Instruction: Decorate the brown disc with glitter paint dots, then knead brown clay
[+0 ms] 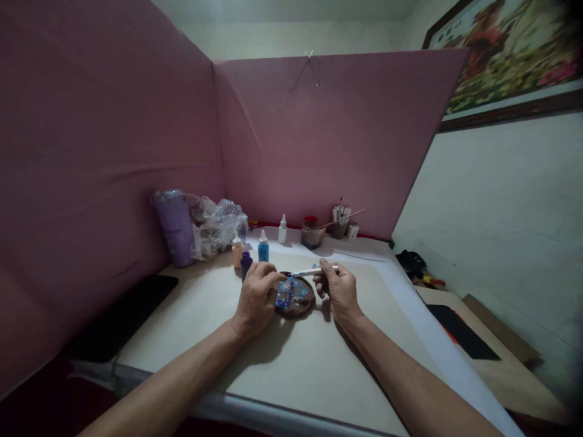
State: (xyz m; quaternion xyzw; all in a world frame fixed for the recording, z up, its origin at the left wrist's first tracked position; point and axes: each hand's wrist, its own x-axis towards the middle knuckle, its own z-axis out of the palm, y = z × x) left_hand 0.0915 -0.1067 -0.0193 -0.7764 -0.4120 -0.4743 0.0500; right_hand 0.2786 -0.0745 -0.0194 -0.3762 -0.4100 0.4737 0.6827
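Note:
A round brown disc (297, 298), its top covered with blue, purple and pale paint, rests on the table between my hands. My left hand (257, 296) is closed at the disc's left edge, with the thumb reaching over its top; the other fingertips are partly hidden. In my right hand (340, 292) is a slim white paintbrush (310, 272), pinched between thumb and fingers. It points left, its tip over the far side of the disc near my left thumb. Just beyond my left hand stand a purple paint bottle (246, 263), a blue paint bottle (263, 249) and a peach paint bottle (237, 254).
Farther back are a white bottle (282, 232), a murky jar (312, 235) with a brush across it and a cup of brushes (339, 226). A purple tumbler (175, 230) and crumpled clear plastic (221, 226) stand left. Pink panels (337, 133) enclose the table.

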